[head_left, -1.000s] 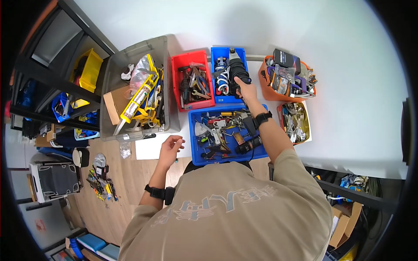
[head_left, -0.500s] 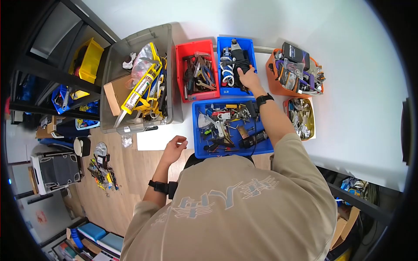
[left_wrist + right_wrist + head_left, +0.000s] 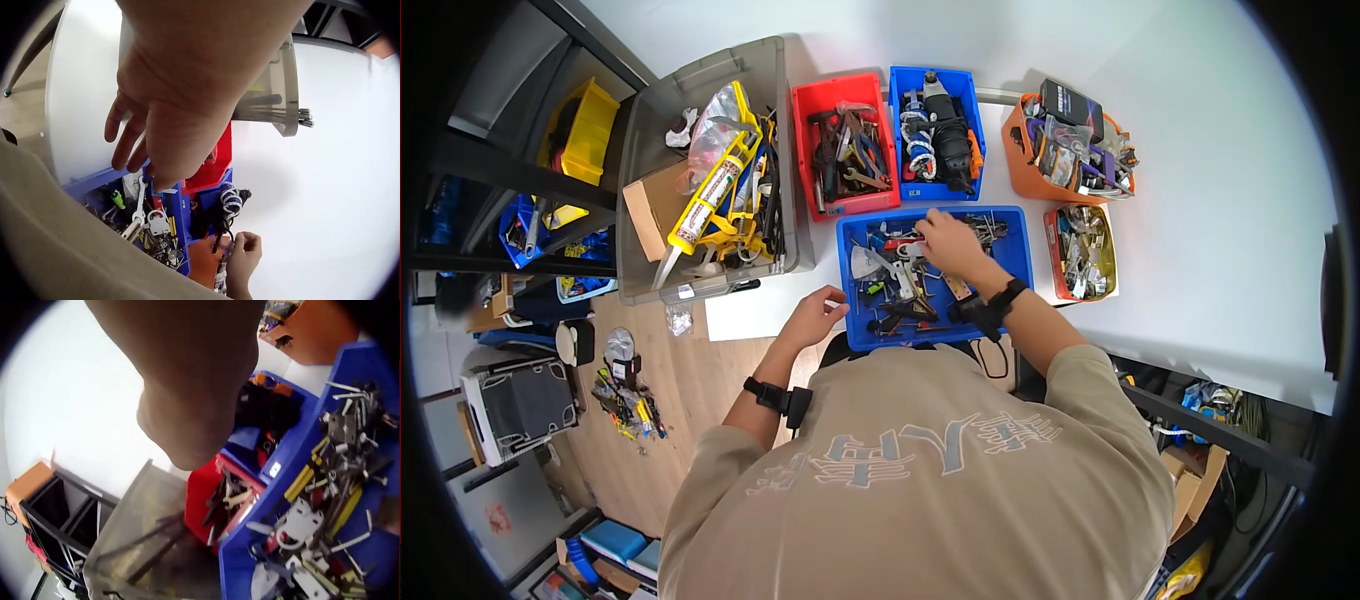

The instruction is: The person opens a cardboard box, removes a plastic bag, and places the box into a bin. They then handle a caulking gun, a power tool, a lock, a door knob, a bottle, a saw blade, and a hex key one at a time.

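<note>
Over the large blue tray (image 3: 1030, 262) of hardware, my right hand (image 3: 953, 247) is held palm down with bent fingers; its fingertips are hard to make out, so a grip cannot be told. Below it lie a white metal bracket (image 3: 910, 250) and loose metal parts. My left hand (image 3: 813, 317) hovers beside the tray's left edge, fingers relaxed and empty; the left wrist view shows this hand (image 3: 178, 106) large. A black power tool (image 3: 948, 135) lies in the smaller blue bin (image 3: 940, 190), with no hand on it. In the right wrist view, the right hand's fingers are hidden.
Left of the tray stands a grey bin (image 3: 798, 230) with a yellow caulking gun (image 3: 710, 195). A red bin (image 3: 845, 206) holds pliers and wrenches. On the right are an orange bin (image 3: 1035, 182) and a small tin (image 3: 1057, 275) of metal parts. Black shelving (image 3: 520, 160) stands far left.
My right hand has let go of the power tool, which now lies in the smaller blue bin, and has moved down and left over the tray. My left hand has shifted slightly right.
</note>
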Action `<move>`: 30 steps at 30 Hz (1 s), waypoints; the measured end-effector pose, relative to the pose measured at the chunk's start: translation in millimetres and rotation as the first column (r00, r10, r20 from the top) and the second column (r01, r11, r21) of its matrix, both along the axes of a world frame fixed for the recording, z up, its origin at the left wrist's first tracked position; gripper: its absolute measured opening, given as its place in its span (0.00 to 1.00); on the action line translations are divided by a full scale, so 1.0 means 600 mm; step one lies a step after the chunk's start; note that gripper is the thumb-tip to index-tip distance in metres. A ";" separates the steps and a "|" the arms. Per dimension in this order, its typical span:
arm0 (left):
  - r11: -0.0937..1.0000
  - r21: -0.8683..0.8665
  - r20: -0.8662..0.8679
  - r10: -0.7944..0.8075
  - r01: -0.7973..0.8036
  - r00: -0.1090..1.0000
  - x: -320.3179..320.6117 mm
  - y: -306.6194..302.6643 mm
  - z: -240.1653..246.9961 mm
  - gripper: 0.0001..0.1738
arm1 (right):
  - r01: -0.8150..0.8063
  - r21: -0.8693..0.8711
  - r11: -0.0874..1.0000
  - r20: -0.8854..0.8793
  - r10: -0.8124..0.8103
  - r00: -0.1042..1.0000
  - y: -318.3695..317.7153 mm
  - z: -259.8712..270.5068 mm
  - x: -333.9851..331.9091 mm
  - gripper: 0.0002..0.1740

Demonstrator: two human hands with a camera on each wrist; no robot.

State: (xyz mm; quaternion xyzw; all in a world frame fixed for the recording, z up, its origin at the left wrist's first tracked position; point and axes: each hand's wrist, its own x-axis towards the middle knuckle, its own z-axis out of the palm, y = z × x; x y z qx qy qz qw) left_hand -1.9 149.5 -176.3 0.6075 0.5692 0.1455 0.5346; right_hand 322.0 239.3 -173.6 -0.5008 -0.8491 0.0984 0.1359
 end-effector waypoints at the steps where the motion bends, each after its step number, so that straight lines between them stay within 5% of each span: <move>1: 0.999 0.004 -0.010 -0.037 0.037 0.999 0.003 0.005 0.001 0.19 | -0.030 -0.056 0.998 0.088 0.035 0.996 -0.008 -0.029 -0.006 0.16; 8: 0.998 0.022 0.034 -0.064 0.063 0.997 0.001 0.007 0.012 0.18 | 0.100 -0.130 0.986 0.244 -0.066 0.967 -0.021 -0.120 -0.005 0.17; 10: 0.997 0.013 0.026 -0.071 0.071 0.997 -0.006 0.001 0.016 0.18 | 0.095 -0.113 0.989 0.183 -0.073 0.980 -0.028 -0.103 0.004 0.14; 12: 0.997 0.004 0.023 -0.079 0.079 0.997 -0.011 -0.003 0.018 0.18 | 0.070 -0.299 0.952 0.011 -0.070 0.997 -0.032 -0.090 0.018 0.11; 14: 0.997 0.005 0.028 -0.073 0.073 0.997 -0.017 -0.007 0.021 0.18 | 0.050 -0.252 0.967 -0.125 -0.083 0.989 -0.040 -0.091 0.027 0.10; 18: 0.997 -0.004 0.068 -0.081 0.081 0.994 -0.018 0.000 0.026 0.18 | 0.224 -0.527 0.819 -0.274 -0.414 0.868 -0.051 -0.056 0.018 0.13; 20: 0.994 -0.025 0.117 -0.105 0.109 0.988 -0.009 0.008 0.032 0.19 | 0.040 -0.779 0.625 -0.488 -0.645 0.588 -0.058 -0.051 0.014 0.13; 21: 0.993 -0.026 0.119 -0.107 0.111 0.987 -0.001 0.013 0.040 0.19 | 0.043 -0.781 0.624 -0.486 -0.648 0.587 -0.064 -0.040 0.009 0.13; 23: 0.990 0.022 0.187 -0.141 0.139 0.972 0.023 0.025 0.062 0.20 | -0.288 -0.796 0.533 -0.603 -0.742 0.293 -0.074 0.003 -0.008 0.13; 30: 0.989 0.115 0.439 -0.131 0.089 0.889 0.094 0.053 0.124 0.22 | -0.515 -0.648 0.561 -0.694 -0.714 0.094 -0.104 0.099 -0.047 0.14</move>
